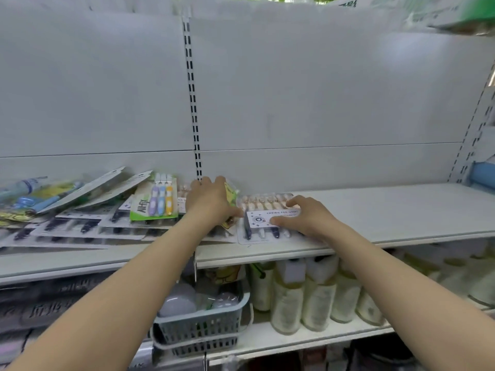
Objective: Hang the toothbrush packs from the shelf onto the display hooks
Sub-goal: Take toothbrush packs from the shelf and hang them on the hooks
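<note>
Several toothbrush packs (80,226) lie in a loose heap on the left part of the white shelf (388,210). One has a green card with three coloured brushes (158,202). A clear multi-brush pack with a white label (263,219) lies flat near the shelf's middle. My right hand (302,215) rests on this pack, thumb on the label and fingers curled over its far right edge. My left hand (210,199) lies over the packs just left of it, thumb touching the labelled pack's left edge and fingers bent onto a yellow pack (231,195). No display hooks are in view.
A slotted upright (193,103) runs down the bare white back panel. Below the shelf stand a grey plastic basket (201,328) with bulbs and a row of pale bottles (316,295). Dark packets fill the lower left. A blue item (482,175) sits at the far right.
</note>
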